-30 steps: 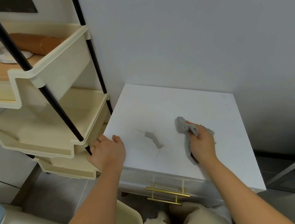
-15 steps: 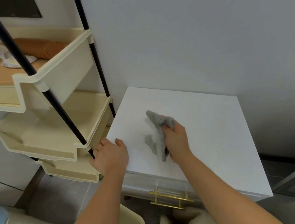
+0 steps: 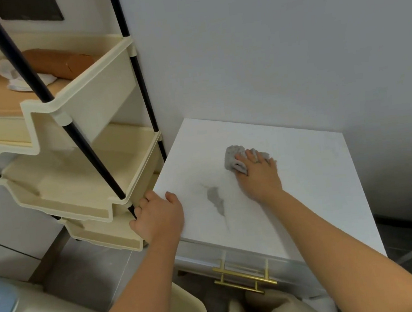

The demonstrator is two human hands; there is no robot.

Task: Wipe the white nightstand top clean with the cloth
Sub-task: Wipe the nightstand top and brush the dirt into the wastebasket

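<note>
The white nightstand top (image 3: 309,169) fills the middle right of the head view, set against the grey wall. My right hand (image 3: 258,173) lies flat on it near the centre, pressing a crumpled grey cloth (image 3: 233,157) under its fingers. A grey smudge (image 3: 216,198) marks the top just left of my right wrist, apart from the cloth. My left hand (image 3: 158,217) grips the nightstand's front left corner, fingers curled over the edge.
A cream tiered shelf rack (image 3: 78,170) with black poles stands touching the nightstand's left side; its top tray holds a brown roll (image 3: 58,62) and a white rag. A brass drawer handle (image 3: 244,277) sits below the front edge. Grey floor lies below.
My right hand has slid the cloth away from the smudge, up and to the right toward the middle of the top, flattening on it. The left hand stays on the corner.
</note>
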